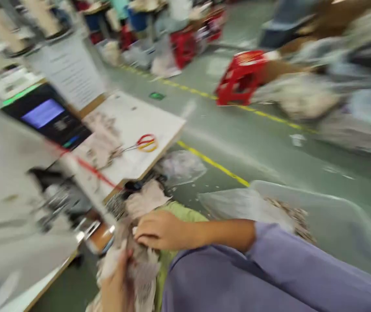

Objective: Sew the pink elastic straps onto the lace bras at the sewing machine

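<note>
Low in the head view, my right hand [164, 229] has its fingers curled on pale pinkish-beige fabric [146, 268] over my lap. My left hand [116, 279] is closed around the same bunched fabric, thumb up, just below and left of my right hand. The lower part of that hand is blurred, and its fingers are mostly behind the cloth. Another pale pink piece of cloth [148, 199] lies just beyond my right hand, by the table edge. Green cloth [182, 211] shows beneath my right wrist.
Scissors [146, 143] with red and yellow handles lie on the white table [159, 115], beside pale pink cloth [102, 138]. A dark control panel [47, 115] with a lit screen stands left. A clear plastic bin [328, 212] is at right; a red stool [242, 78] stands farther off.
</note>
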`<state>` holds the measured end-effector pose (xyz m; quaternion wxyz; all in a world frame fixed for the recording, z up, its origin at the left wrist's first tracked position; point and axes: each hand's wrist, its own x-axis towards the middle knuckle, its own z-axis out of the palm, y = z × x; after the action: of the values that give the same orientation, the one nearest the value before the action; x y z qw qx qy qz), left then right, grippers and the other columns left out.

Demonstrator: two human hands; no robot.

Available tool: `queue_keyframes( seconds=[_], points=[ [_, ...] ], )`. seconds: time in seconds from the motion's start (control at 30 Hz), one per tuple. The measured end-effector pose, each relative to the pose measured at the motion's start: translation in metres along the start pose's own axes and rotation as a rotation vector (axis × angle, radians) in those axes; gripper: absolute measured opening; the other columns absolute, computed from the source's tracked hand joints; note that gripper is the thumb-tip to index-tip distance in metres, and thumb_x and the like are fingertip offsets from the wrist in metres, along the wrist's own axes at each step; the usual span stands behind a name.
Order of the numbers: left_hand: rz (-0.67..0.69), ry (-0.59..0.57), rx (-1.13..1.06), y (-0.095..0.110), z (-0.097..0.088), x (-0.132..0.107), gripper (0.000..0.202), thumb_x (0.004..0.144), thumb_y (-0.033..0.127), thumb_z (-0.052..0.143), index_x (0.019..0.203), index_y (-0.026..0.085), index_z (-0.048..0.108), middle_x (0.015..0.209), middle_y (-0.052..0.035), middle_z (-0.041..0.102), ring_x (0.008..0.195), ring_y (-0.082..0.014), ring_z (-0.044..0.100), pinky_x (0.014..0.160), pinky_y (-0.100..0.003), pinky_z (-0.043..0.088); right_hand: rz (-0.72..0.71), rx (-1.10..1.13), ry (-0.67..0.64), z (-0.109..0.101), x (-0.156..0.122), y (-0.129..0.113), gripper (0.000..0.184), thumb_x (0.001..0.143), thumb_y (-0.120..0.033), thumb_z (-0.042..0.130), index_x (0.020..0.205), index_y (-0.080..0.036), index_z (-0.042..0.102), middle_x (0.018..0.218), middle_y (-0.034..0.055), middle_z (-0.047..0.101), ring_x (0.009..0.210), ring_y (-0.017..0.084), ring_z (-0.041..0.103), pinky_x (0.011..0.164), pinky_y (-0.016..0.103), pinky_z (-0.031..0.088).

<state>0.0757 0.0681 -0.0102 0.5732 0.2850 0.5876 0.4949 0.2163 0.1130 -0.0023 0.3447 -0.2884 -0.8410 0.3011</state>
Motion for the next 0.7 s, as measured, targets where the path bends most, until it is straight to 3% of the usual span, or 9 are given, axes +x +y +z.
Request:
queue_keyframes(
  seconds=[0.07,0.17,0.3,0.4,0.53,0.7],
  points=[
    [0.023,0.225,-0.06,0.001,-0.037,-0.024,0.025,0.085,0.038,0.071,0.091,0.014,0.065,0.084,-0.0002,0.066,0.071,-0.012,0.062,0.067,-0.027,0.054,-0.045,0.107,0.008,0.021,0.008,-0.005,0.019,0.098,-0.027,0.05,0.1,-0.02,0.067,0.096,0.0046,0.071,0.088,0.014,0.065,0.077,0.025,0.052],
    [0.003,0.367,-0.178,-0.003,-0.049,-0.043,0.029,0.068,0.038,0.085,0.071,0.016,0.066,0.065,0.0039,0.063,0.063,-0.0101,0.06,0.062,-0.021,0.051,-0.053,0.135,0.037,0.034,0.008,-0.01,0.017,0.098,-0.025,0.051,0.098,-0.019,0.067,0.093,0.0051,0.071,0.084,0.015,0.064,0.072,0.026,0.05],
    [-0.025,0.377,-0.294,-0.007,-0.039,-0.045,0.026,0.067,0.038,0.086,0.08,0.019,0.073,0.077,0.0012,0.071,0.079,-0.0141,0.068,0.072,-0.022,0.053,-0.038,0.088,0.012,0.044,0.006,-0.013,0.018,0.098,-0.023,0.049,0.098,-0.02,0.067,0.092,0.0044,0.072,0.083,0.015,0.064,0.072,0.026,0.048],
    [-0.026,0.361,-0.31,-0.011,-0.038,-0.046,0.027,0.072,0.035,0.083,0.093,0.021,0.075,0.095,-0.0011,0.075,0.099,-0.0176,0.068,0.089,-0.026,0.053,0.014,0.084,-0.011,0.049,0.006,-0.012,0.018,0.098,-0.025,0.05,0.098,-0.02,0.067,0.093,0.005,0.072,0.084,0.015,0.065,0.074,0.026,0.05],
    [0.008,0.334,-0.202,-0.016,-0.041,-0.049,0.03,0.079,0.037,0.077,0.106,0.022,0.074,0.11,-0.0027,0.074,0.115,-0.0208,0.063,0.101,-0.03,0.048,0.067,0.11,-0.003,0.051,0.006,-0.009,0.015,0.097,-0.027,0.054,0.096,-0.02,0.068,0.092,0.0044,0.072,0.083,0.015,0.065,0.073,0.025,0.049],
    [0.029,0.34,-0.015,-0.01,-0.038,-0.052,0.034,0.083,0.041,0.072,0.112,0.022,0.073,0.117,-0.0043,0.073,0.118,-0.0229,0.063,0.103,-0.032,0.048,0.124,0.115,-0.003,0.05,0.004,-0.008,0.013,0.095,-0.029,0.06,0.095,-0.02,0.069,0.092,0.0037,0.072,0.082,0.014,0.065,0.072,0.024,0.046]
  ],
)
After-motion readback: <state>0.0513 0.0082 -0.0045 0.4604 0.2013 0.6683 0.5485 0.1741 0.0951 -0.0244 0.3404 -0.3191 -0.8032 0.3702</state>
